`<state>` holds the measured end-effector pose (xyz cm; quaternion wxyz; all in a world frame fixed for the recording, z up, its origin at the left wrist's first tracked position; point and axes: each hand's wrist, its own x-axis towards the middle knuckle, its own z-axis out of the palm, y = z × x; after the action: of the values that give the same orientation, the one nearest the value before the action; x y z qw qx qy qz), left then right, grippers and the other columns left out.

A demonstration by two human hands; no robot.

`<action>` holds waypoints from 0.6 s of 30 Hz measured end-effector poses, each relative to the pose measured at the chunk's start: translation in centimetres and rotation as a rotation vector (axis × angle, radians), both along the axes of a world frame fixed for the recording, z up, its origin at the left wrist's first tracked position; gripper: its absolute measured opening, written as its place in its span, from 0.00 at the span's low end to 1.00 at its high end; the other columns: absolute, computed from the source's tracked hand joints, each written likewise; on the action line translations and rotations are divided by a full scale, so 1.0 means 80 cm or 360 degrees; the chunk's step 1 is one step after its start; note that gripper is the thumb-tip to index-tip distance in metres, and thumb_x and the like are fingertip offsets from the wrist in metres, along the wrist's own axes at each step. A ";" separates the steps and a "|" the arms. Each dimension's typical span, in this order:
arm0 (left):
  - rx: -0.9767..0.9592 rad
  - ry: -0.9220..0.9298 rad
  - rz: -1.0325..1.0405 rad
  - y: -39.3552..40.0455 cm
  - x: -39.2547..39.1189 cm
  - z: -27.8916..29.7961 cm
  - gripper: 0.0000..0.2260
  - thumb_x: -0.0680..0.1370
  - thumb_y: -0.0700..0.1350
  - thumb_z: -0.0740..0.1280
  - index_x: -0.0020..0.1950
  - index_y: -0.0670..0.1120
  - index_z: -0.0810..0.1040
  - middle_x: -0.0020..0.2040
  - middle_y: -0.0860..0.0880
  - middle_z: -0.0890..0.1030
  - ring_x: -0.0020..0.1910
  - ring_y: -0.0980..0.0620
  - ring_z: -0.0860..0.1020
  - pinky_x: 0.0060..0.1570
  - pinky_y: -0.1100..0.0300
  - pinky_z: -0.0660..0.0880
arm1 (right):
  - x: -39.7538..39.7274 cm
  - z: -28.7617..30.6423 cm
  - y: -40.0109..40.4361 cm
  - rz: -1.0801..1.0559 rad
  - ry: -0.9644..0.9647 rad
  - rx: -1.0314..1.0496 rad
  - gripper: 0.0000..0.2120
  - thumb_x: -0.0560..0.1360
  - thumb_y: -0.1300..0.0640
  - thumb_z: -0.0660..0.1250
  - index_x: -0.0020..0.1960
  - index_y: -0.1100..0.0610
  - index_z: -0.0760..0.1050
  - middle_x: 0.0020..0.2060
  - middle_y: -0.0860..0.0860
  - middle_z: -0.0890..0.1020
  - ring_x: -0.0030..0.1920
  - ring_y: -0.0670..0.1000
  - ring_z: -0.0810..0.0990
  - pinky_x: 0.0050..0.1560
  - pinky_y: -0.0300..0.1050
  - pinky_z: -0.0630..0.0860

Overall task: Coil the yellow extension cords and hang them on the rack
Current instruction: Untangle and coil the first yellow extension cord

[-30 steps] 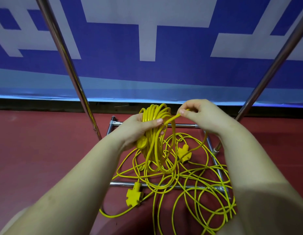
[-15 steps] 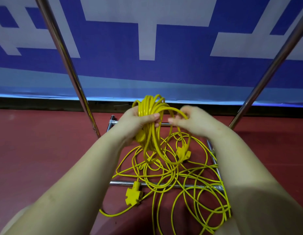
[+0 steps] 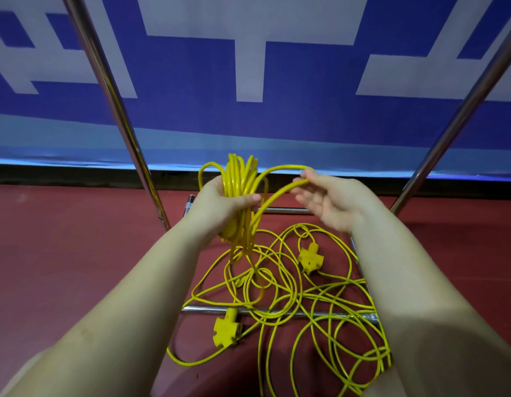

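Yellow cord (image 3: pixel 291 296) tangle, ends untraceable

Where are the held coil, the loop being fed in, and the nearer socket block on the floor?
held coil (image 3: pixel 239 181), head view, strands just above the left hand's thumb.
fed loop (image 3: pixel 280 193), head view, lower strand left of the right hand.
nearer socket block (image 3: pixel 226 331), head view, centre of its body.

Red floor (image 3: pixel 62 253), blue-white banner (image 3: pixel 306 81) on back wall w/ black strip (image 3: pixel 76 174) along base.
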<state>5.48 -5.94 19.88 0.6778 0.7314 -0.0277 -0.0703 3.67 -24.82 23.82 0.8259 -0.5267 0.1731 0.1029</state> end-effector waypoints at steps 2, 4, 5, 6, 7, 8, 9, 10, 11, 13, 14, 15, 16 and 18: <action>-0.0001 0.0020 -0.0089 -0.004 -0.001 -0.002 0.08 0.71 0.40 0.74 0.46 0.47 0.77 0.37 0.46 0.83 0.36 0.46 0.82 0.39 0.50 0.81 | 0.002 0.002 0.001 -0.0158 0.0030 0.0172 0.09 0.79 0.60 0.60 0.41 0.60 0.72 0.23 0.50 0.80 0.24 0.45 0.81 0.25 0.34 0.76; -0.0027 0.0043 -0.0178 -0.007 -0.003 -0.004 0.08 0.70 0.41 0.74 0.46 0.47 0.78 0.42 0.43 0.83 0.42 0.43 0.81 0.48 0.45 0.79 | 0.003 -0.001 0.001 -0.0251 0.0047 0.0216 0.09 0.79 0.60 0.61 0.40 0.60 0.72 0.22 0.51 0.80 0.24 0.45 0.80 0.26 0.34 0.77; -0.0063 0.0068 -0.0220 -0.009 -0.004 -0.005 0.09 0.70 0.42 0.75 0.47 0.47 0.78 0.42 0.43 0.83 0.42 0.43 0.81 0.50 0.45 0.78 | 0.003 -0.003 0.000 -0.0291 0.0055 0.0235 0.09 0.79 0.60 0.61 0.41 0.60 0.71 0.22 0.51 0.79 0.23 0.45 0.80 0.26 0.34 0.77; -0.0101 0.0103 -0.0249 -0.011 -0.005 -0.006 0.09 0.70 0.42 0.75 0.47 0.46 0.78 0.42 0.43 0.83 0.42 0.43 0.81 0.50 0.46 0.78 | 0.004 -0.005 0.000 -0.0327 0.0060 0.0250 0.08 0.79 0.60 0.61 0.41 0.60 0.71 0.21 0.51 0.79 0.23 0.46 0.80 0.26 0.34 0.77; -0.0141 0.0132 -0.0270 -0.014 -0.007 -0.006 0.09 0.70 0.41 0.74 0.48 0.45 0.78 0.41 0.44 0.83 0.41 0.43 0.81 0.49 0.47 0.78 | 0.005 -0.006 -0.001 -0.0359 0.0060 0.0257 0.08 0.78 0.61 0.62 0.41 0.61 0.72 0.21 0.52 0.79 0.23 0.46 0.80 0.26 0.35 0.77; -0.0176 0.0159 -0.0283 -0.017 -0.008 -0.006 0.09 0.70 0.41 0.74 0.48 0.44 0.78 0.40 0.44 0.83 0.39 0.44 0.81 0.48 0.48 0.79 | 0.006 -0.007 -0.001 -0.0385 0.0056 0.0265 0.08 0.78 0.61 0.62 0.41 0.61 0.72 0.21 0.52 0.79 0.23 0.46 0.80 0.25 0.35 0.77; -0.0200 0.0176 -0.0299 -0.019 -0.009 -0.005 0.09 0.70 0.41 0.73 0.48 0.44 0.78 0.40 0.44 0.83 0.39 0.45 0.81 0.48 0.49 0.79 | 0.007 -0.008 -0.001 -0.0408 0.0045 0.0274 0.07 0.78 0.61 0.62 0.41 0.61 0.72 0.21 0.52 0.79 0.24 0.46 0.80 0.25 0.35 0.77; -0.0218 0.0190 -0.0314 -0.020 -0.009 -0.004 0.11 0.69 0.41 0.73 0.49 0.43 0.78 0.40 0.44 0.83 0.39 0.45 0.81 0.48 0.49 0.79 | 0.009 -0.009 -0.001 -0.0428 0.0031 0.0284 0.07 0.78 0.61 0.63 0.41 0.61 0.71 0.21 0.52 0.79 0.24 0.46 0.80 0.26 0.35 0.77; -0.0236 0.0199 -0.0335 -0.021 -0.009 -0.004 0.13 0.66 0.43 0.74 0.49 0.43 0.78 0.41 0.44 0.83 0.39 0.45 0.81 0.49 0.49 0.79 | 0.010 -0.011 -0.001 -0.0445 0.0018 0.0287 0.08 0.78 0.61 0.63 0.41 0.61 0.71 0.21 0.51 0.79 0.24 0.46 0.80 0.26 0.35 0.77; -0.0261 0.0223 -0.0383 -0.024 -0.011 -0.002 0.18 0.64 0.44 0.74 0.52 0.41 0.78 0.44 0.42 0.83 0.40 0.46 0.82 0.49 0.49 0.79 | 0.013 -0.013 -0.001 -0.0466 -0.0014 0.0266 0.08 0.78 0.61 0.63 0.41 0.61 0.71 0.22 0.51 0.79 0.24 0.46 0.81 0.27 0.35 0.77; -0.0269 0.0237 -0.0405 -0.025 -0.012 -0.001 0.18 0.65 0.42 0.74 0.53 0.40 0.78 0.46 0.41 0.84 0.41 0.46 0.82 0.49 0.49 0.79 | 0.014 -0.014 0.000 -0.0472 -0.0032 0.0244 0.08 0.78 0.60 0.63 0.41 0.61 0.72 0.23 0.51 0.80 0.25 0.45 0.81 0.27 0.35 0.77; -0.0278 0.0236 -0.0415 -0.027 -0.013 -0.001 0.16 0.66 0.40 0.74 0.52 0.41 0.78 0.46 0.42 0.84 0.41 0.47 0.83 0.48 0.49 0.80 | 0.014 -0.015 0.001 -0.0471 -0.0051 0.0219 0.08 0.78 0.60 0.63 0.41 0.61 0.72 0.23 0.51 0.80 0.26 0.45 0.81 0.27 0.35 0.77; -0.0286 0.0227 -0.0405 -0.028 -0.014 -0.001 0.12 0.68 0.38 0.73 0.51 0.42 0.78 0.45 0.43 0.84 0.40 0.47 0.83 0.47 0.50 0.80 | 0.015 -0.014 0.003 -0.0470 -0.0075 0.0200 0.08 0.78 0.59 0.63 0.42 0.61 0.72 0.24 0.50 0.80 0.26 0.45 0.81 0.27 0.35 0.76; -0.0288 0.0200 -0.0314 -0.028 -0.013 -0.002 0.09 0.70 0.36 0.72 0.49 0.42 0.78 0.43 0.43 0.84 0.41 0.46 0.83 0.49 0.48 0.80 | 0.015 -0.013 0.003 -0.0464 -0.0147 0.0173 0.09 0.78 0.56 0.63 0.42 0.59 0.71 0.25 0.50 0.81 0.28 0.46 0.82 0.28 0.36 0.77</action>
<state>4.45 -8.17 19.69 0.7312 0.6551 -0.0633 -0.1794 4.84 -24.62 22.82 0.8664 -0.4546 0.2037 -0.0333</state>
